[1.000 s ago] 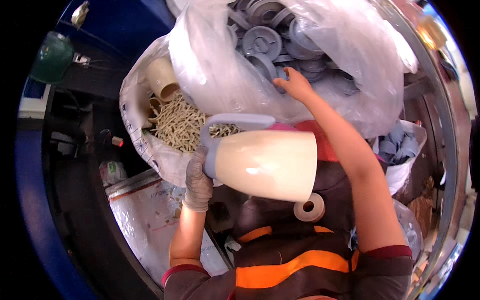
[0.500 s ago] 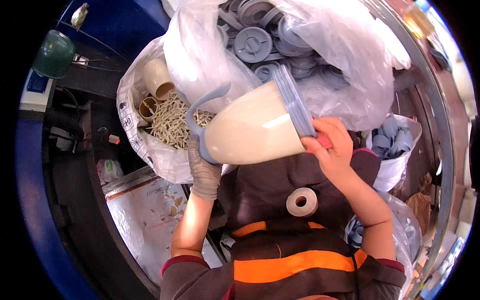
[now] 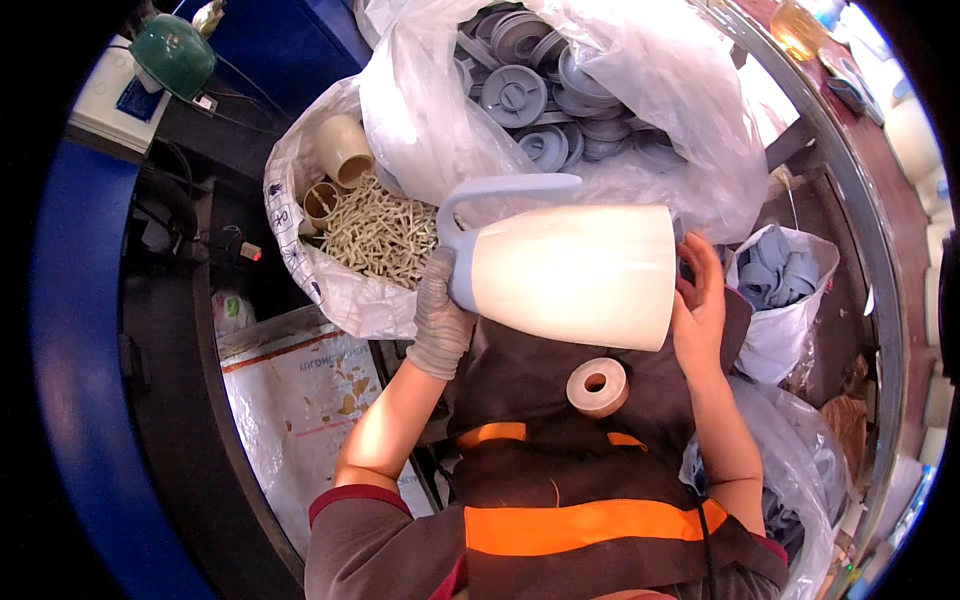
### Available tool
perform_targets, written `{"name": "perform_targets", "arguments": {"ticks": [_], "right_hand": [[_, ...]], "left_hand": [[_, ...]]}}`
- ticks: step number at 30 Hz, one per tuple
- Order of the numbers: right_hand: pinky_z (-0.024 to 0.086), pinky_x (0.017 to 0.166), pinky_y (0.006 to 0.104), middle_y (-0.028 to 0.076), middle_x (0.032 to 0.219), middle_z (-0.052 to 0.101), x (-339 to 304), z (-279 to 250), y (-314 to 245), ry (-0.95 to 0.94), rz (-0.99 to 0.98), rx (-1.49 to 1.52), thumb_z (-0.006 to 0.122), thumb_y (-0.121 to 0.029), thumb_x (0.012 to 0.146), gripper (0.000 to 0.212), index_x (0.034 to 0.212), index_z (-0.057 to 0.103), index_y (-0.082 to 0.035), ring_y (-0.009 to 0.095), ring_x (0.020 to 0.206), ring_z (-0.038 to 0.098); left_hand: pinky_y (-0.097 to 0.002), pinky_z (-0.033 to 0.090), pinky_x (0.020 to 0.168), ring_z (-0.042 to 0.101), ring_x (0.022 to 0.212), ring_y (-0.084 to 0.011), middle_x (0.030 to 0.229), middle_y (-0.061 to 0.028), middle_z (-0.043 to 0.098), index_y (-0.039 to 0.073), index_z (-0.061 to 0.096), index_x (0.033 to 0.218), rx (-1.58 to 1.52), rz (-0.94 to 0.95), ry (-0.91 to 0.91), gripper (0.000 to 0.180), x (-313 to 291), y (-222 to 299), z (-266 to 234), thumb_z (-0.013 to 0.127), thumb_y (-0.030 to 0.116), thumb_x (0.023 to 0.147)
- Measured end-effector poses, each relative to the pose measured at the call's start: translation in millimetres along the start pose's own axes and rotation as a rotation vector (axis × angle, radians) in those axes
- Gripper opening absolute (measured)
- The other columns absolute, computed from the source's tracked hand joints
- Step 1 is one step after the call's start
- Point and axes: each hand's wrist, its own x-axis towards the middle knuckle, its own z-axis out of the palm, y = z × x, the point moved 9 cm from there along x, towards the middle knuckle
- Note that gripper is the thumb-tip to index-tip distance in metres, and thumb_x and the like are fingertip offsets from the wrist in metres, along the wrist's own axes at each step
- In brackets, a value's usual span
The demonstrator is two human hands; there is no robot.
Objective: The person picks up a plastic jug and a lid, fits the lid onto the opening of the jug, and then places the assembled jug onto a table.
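A cream jug with a blue-grey handle lies sideways in the air before me. My left hand, in a thin grey glove, is closed round its blue-grey end, below the handle. At the wide end, my bare right hand has its fingers bent and its thumb against the rim. The inside of that end faces away from view, so any part held there is hidden. Below the jug, a roll of tape rests on my dark apron.
Behind the jug, a clear plastic bag holds several round blue-grey lids. To its left, a white sack contains short cream pieces and cream cups. Right, a white bag holds blue-grey handles. A metal-edged bench curves along the right.
The jug has levelled out and shifted right. The blue-grey threaded ring at its wide end and the red piece in my right hand no longer show. My right hand has moved to the rim.
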Motion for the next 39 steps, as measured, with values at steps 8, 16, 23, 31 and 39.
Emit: {"name": "perform_targets", "arguments": {"ticks": [8, 16, 23, 31, 39], "right_hand": [[0.032, 0.107, 0.0351, 0.015, 0.138, 0.045, -25, -5, 23, -0.101, 0.217, 0.14, 0.063, -0.01, 0.082, 0.06, 0.137, 0.039, -0.003, 0.026, 0.129, 0.042], [0.041, 0.096, 0.0311, 0.01, 0.121, 0.054, -13, -46, 3, 0.074, 0.006, 0.062, 0.061, -0.01, 0.08, 0.053, 0.13, 0.047, -0.002, 0.02, 0.112, 0.052], [0.045, 0.078, 0.0316, 0.015, 0.117, 0.052, -36, -34, -44, -0.082, -0.444, -0.157, 0.071, -0.039, 0.067, 0.066, 0.119, 0.056, -0.002, 0.025, 0.098, 0.054], [0.043, 0.089, 0.0318, 0.01, 0.119, 0.053, -44, -24, 11, 0.034, 0.039, 0.17, 0.06, -0.022, 0.08, 0.052, 0.127, 0.046, -0.003, 0.019, 0.11, 0.05], [0.038, 0.096, 0.0287, 0.01, 0.12, 0.053, -29, -25, 6, -0.028, 0.162, 0.306, 0.046, -0.025, 0.096, 0.04, 0.129, 0.044, -0.002, 0.016, 0.113, 0.048]], "left_hand": [[-0.031, 0.043, 0.094, 0.053, 0.108, -0.016, 0.119, -0.0099, 0.056, -0.003, 0.046, 0.128, 0.258, 0.163, -0.165, 0.059, -23, 21, 30, 0.057, 0.041, 0.09], [-0.0366, 0.045, 0.097, 0.055, 0.111, -0.0225, 0.122, -0.0124, 0.056, 0.0, 0.047, 0.127, 0.129, 0.063, -0.095, 0.058, -25, 16, 36, 0.057, 0.043, 0.089], [-0.0365, 0.047, 0.093, 0.058, 0.106, -0.0221, 0.114, -0.0121, 0.06, 0.002, 0.051, 0.123, -0.045, -0.201, -0.068, 0.051, -12, -23, 13, 0.058, 0.039, 0.089], [-0.0386, 0.043, 0.099, 0.055, 0.112, -0.0242, 0.121, -0.0146, 0.058, -0.002, 0.05, 0.125, 0.164, 0.024, -0.129, 0.052, -30, 10, 47, 0.049, 0.04, 0.093], [-0.0382, 0.04, 0.101, 0.052, 0.116, -0.0248, 0.125, -0.0149, 0.054, -0.003, 0.044, 0.13, 0.318, 0.219, -0.214, 0.059, -35, 31, 68, 0.05, 0.042, 0.092]]}}
